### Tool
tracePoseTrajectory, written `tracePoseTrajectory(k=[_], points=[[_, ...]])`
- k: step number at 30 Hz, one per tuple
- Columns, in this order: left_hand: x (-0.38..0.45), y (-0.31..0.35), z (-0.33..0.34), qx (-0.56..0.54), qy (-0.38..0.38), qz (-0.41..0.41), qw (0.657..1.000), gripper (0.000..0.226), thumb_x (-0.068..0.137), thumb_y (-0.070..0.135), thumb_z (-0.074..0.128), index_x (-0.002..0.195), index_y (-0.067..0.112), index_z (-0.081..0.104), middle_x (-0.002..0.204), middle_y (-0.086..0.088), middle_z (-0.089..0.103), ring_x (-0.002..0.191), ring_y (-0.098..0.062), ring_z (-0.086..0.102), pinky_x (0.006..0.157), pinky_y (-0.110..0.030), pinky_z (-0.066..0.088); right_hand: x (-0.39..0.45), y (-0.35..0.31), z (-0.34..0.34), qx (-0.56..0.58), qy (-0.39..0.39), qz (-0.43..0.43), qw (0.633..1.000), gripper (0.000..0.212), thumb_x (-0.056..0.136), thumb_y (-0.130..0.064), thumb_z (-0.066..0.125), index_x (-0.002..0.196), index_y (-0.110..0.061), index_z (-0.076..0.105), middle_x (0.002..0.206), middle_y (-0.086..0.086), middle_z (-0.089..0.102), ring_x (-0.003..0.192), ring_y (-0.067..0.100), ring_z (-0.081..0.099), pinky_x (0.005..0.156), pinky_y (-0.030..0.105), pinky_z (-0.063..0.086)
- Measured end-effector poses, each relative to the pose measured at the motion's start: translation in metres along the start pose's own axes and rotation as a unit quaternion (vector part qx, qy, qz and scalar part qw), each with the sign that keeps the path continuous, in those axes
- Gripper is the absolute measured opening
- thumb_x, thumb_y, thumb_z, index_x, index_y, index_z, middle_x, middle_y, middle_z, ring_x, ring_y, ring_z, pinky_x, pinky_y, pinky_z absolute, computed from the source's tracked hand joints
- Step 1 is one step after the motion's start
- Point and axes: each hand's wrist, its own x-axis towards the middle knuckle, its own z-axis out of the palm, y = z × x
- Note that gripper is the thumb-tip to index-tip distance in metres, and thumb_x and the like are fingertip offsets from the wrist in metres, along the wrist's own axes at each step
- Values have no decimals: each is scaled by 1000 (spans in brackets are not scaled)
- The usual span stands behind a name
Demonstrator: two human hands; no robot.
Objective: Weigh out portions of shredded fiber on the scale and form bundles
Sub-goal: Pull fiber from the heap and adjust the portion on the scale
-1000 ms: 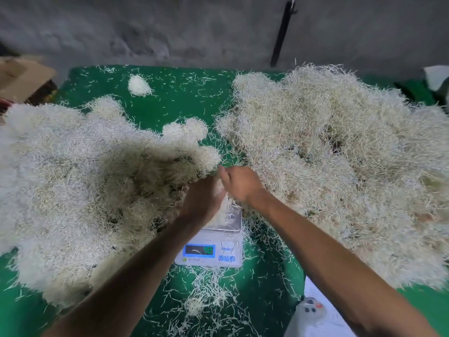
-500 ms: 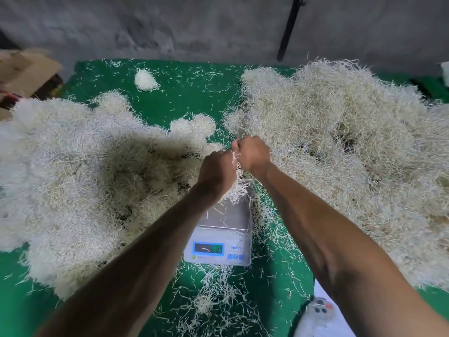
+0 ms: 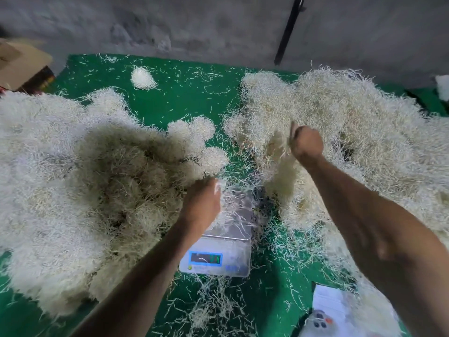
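Observation:
A white digital scale (image 3: 218, 260) with a steel pan sits on the green mat, its display lit. My left hand (image 3: 200, 205) hovers over the pan's left side, gripping a tuft of pale shredded fiber (image 3: 232, 207) that drapes onto the pan. My right hand (image 3: 306, 144) is raised over the right fiber pile (image 3: 352, 132), fingers curled round a hanging hank of strands (image 3: 281, 164). A second, larger heap of formed bundles (image 3: 80, 181) lies to the left of the scale.
A green mat (image 3: 184, 93) covers the floor, littered with loose strands. One small bundle (image 3: 143, 77) lies at the back. A cardboard box (image 3: 19, 64) is at far left, a white sheet and small device (image 3: 323, 317) at lower right, a grey wall behind.
My hands, together above the scale before, have parted: the right one swung right and up over the right pile pulling fiber, the left one dropped back toward the pan.

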Motion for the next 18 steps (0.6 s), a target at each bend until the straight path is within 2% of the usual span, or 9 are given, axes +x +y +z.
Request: tracePoseTrajectory(k=[3, 4, 6, 7, 8, 10, 14, 16, 18], points=[[7, 3, 8, -5, 21, 11, 1000, 21, 102, 20, 57, 116, 5, 63, 98, -12, 67, 82, -18, 55, 73, -31, 47, 6, -2, -13, 118, 88, 0, 989, 59, 109, -53, 25, 99, -3, 57, 94, 16, 63, 83, 29, 63, 74, 44, 58], [8, 7, 11, 1, 33, 13, 999, 24, 102, 24, 58, 117, 5, 63, 99, -14, 68, 83, -21, 56, 74, -34, 47, 3, 0, -16, 90, 73, -14, 993, 62, 108, -54, 26, 110, 0, 56, 108, 21, 61, 95, 31, 61, 86, 50, 58], [8, 10, 17, 47, 34, -3, 998, 37, 102, 36, 55, 124, 8, 62, 106, -14, 68, 94, -29, 60, 83, -39, 45, -4, 6, -21, -50, -42, -44, 997, 67, 106, -58, 30, 130, 1, 52, 134, 23, 52, 116, 37, 55, 106, 57, 49], [6, 10, 20, 68, 17, -19, 997, 45, 102, 44, 53, 130, 10, 59, 114, -13, 66, 102, -30, 59, 88, -40, 43, -10, 7, -23, -110, -102, -50, 987, 67, 105, -61, 32, 124, -1, 56, 130, 21, 52, 113, 36, 57, 107, 56, 49], [4, 8, 23, 80, -4, -34, 996, 52, 101, 50, 51, 136, 12, 54, 121, -12, 64, 110, -30, 57, 94, -41, 41, -15, 9, -24, -148, -124, -57, 980, 65, 104, -63, 34, 109, -4, 61, 119, 19, 54, 102, 32, 61, 101, 55, 54], [-1, 3, 29, 71, -30, -40, 996, 67, 96, 59, 56, 146, 15, 45, 132, -10, 60, 120, -29, 55, 102, -42, 42, -25, 8, -25, -184, -60, -75, 978, 56, 104, -56, 42, 93, -5, 63, 113, 16, 56, 90, 28, 63, 85, 49, 61], [-16, -3, 23, 5, 11, -12, 1000, 92, 82, 59, 74, 154, 17, 34, 147, -10, 52, 132, -27, 49, 109, -42, 42, -53, 5, -33, -254, 111, -142, 950, 17, 101, -16, 58, 102, -4, 70, 110, 14, 53, 94, 27, 55, 82, 45, 57], [-30, -6, 13, -47, 49, -1, 998, 103, 78, 52, 81, 158, 17, 26, 162, -8, 33, 147, -26, 33, 119, -44, 33, -76, 3, -32, -269, 110, -148, 945, 16, 97, -5, 59, 109, -7, 70, 106, 11, 57, 91, 24, 57, 81, 41, 57], [-49, -9, 5, -73, 52, -11, 996, 112, 76, 51, 82, 161, 20, 16, 169, -3, 13, 155, -24, 14, 124, -48, 23, -108, -1, -29, -258, 58, -138, 954, 23, 99, -7, 57, 116, -15, 69, 90, 1, 63, 74, 17, 61, 64, 28, 53]])
